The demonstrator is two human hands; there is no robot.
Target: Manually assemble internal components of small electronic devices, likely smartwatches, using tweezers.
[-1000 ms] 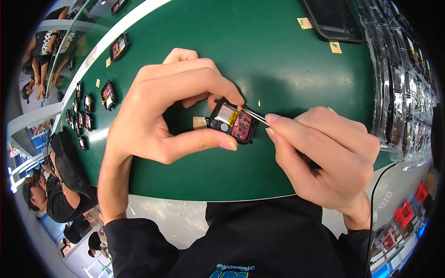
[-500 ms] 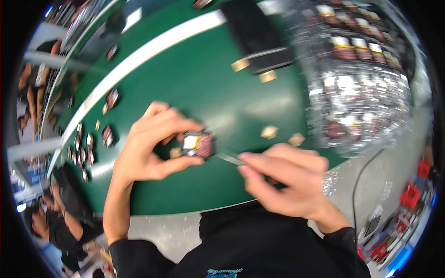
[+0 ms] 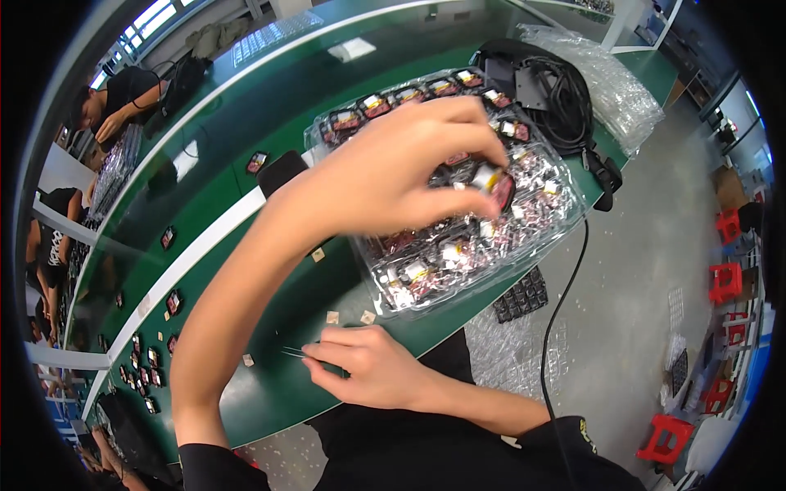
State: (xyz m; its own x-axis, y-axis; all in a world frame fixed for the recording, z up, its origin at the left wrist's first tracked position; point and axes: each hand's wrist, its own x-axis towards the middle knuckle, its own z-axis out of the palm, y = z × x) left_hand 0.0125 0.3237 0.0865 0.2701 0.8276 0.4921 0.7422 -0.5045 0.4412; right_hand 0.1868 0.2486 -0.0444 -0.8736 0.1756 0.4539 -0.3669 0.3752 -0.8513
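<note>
My left hand (image 3: 417, 159) has its thumb and fingers closed around a small dark electronic module (image 3: 501, 190) with a white-and-yellow part and a reddish board. It is held over the clear plastic tray (image 3: 378, 296), whose pockets hold several similar modules. The hand and forearm cover part of the tray. Low over the green table, my right hand (image 3: 364, 366) pinches thin metal tweezers (image 3: 292, 353), their tips pointing left.
Small tan squares (image 3: 332, 317) dot the green table (image 3: 282, 307). Loose modules (image 3: 146, 368) cluster at the left. A black bag with cables (image 3: 557, 98) sits beyond the tray, near stacked clear trays (image 3: 606, 90). A black cable (image 3: 565, 303) hangs at right. Other people work at far left.
The view has shifted toward the tray. My left hand has carried the module from the table's near side to above the tray. The tweezers remain in my right hand.
</note>
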